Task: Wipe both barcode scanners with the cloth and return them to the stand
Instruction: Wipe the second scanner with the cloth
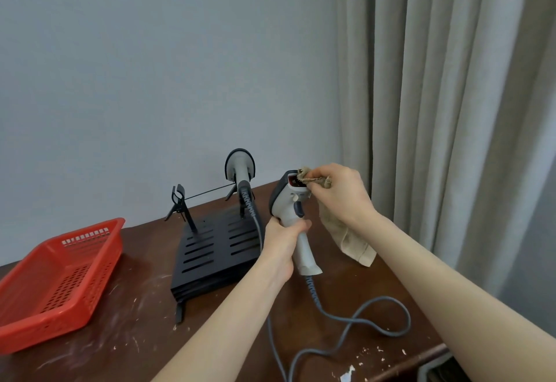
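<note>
The wiping is under way on one scanner (288,201), which is off the stand (216,249) and held upright above the tabletop (135,336), just to the right of the stand. The left hand (284,246) grips its handle with fingers curled round it. The right hand (340,195) pinches a bunched part of the cloth (352,243) and presses it into the red window at the scanner's head, while the rest of the cloth hangs below that hand. The scanner's grey cable (361,321) trails in loops across the tabletop toward the near edge.

The other scanner (240,167) sits in the right-hand holder of the stand, head up, near the wall. Nothing shows whether it has been wiped, so I cannot tell if this is the first scanner or the second. The left-hand clip (180,201) of the stand holds nothing, and that is likely where the scanner in hand belongs.

My judgement: the task is somewhere in its middle. What is left, at the least, is finishing this wipe (the body and handle may need the cloth too) and setting the scanner back in the free clip. The other scanner may need the same treatment. A red basket (60,276) stands at the left, apart from the work
</note>
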### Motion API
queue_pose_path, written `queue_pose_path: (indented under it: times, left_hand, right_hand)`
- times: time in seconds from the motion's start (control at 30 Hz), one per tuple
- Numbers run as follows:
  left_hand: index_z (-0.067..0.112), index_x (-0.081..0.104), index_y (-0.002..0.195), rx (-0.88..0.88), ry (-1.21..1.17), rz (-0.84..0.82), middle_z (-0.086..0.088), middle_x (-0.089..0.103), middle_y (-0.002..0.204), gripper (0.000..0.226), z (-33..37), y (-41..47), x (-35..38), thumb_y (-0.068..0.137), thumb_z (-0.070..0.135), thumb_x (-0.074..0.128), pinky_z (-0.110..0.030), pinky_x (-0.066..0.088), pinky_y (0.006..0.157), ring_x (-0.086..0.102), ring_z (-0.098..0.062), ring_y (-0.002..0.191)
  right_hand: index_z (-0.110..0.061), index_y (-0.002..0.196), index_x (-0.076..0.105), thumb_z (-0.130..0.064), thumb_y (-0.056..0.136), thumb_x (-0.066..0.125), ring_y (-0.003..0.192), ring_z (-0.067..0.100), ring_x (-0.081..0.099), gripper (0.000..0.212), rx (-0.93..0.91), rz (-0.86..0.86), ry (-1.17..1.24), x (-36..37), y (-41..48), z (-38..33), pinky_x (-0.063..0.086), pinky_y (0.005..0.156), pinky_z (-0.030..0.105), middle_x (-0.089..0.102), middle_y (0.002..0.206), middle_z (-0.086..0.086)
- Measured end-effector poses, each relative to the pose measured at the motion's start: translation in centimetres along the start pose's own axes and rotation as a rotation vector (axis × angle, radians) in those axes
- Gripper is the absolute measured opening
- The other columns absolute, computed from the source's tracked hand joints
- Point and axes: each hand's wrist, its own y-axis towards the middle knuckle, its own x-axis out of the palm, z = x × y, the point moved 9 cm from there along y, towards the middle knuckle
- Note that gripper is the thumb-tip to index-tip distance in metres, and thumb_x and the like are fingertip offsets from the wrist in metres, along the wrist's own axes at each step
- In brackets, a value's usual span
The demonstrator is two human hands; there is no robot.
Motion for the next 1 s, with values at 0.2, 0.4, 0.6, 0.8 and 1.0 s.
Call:
queue_pose_path:
  times: [0.2,0.4,0.6,0.8,1.0]
  left_hand:
    - [0.009,0.052,0.119,0.021,0.014,0.036,-0.011,0.062,0.106,0.046,-0.5,-0.2,-0.5,0.078,0.006,0.072,-0.032,0.049,0.077,0.06,-0.023,0.092]
    - [0.01,0.049,0.122,-0.007,-0.01,0.035,-0.011,0.063,0.111,0.048,-1.3,-0.4,-0.9,0.079,0.007,0.072,-0.038,0.051,0.088,0.062,-0.025,0.1]
    - [0.006,0.052,0.119,-0.044,-0.006,0.032,-0.013,0.063,0.109,0.045,-2.2,-0.8,-1.0,0.078,0.004,0.071,-0.033,0.051,0.076,0.062,-0.025,0.094]
    - [0.002,0.051,0.118,-0.071,0.007,0.035,-0.011,0.059,0.099,0.044,-2.7,-1.0,-0.8,0.079,0.003,0.07,-0.033,0.048,0.075,0.057,-0.022,0.086]
    - [0.006,0.05,0.124,-0.079,-0.034,0.019,-0.012,0.064,0.114,0.052,-2.9,-0.7,-0.9,0.078,0.006,0.072,-0.043,0.053,0.09,0.063,-0.027,0.102]
  right_hand:
    - [-0.024,0.103,0.072,-0.021,0.089,0.057,0.094,0.026,0.062,0.02,0.068,-0.013,-0.055,0.3,-0.4,0.8,0.049,0.077,0.032,0.071,0.096,0.004]
    - [-0.022,0.1,0.074,-0.021,0.087,0.062,0.099,0.016,0.063,0.017,0.048,-0.117,0.106,1.6,-0.8,-0.5,0.052,0.086,0.037,0.072,0.101,-0.002]
    - [-0.026,0.102,0.074,-0.022,0.09,0.06,0.099,0.017,0.061,0.019,0.051,-0.097,0.033,1.7,-1.1,0.0,0.051,0.081,0.034,0.069,0.108,-0.006]
    - [-0.032,0.104,0.073,-0.026,0.091,0.058,0.089,0.022,0.063,0.021,0.182,-0.063,-0.048,1.6,-1.3,1.5,0.045,0.068,0.028,0.07,0.093,-0.003]
    - [-0.02,0.098,0.076,-0.015,0.087,0.063,0.094,0.016,0.066,0.018,0.086,-0.212,0.269,2.7,-1.6,-0.2,0.054,0.086,0.035,0.073,0.095,-0.004]
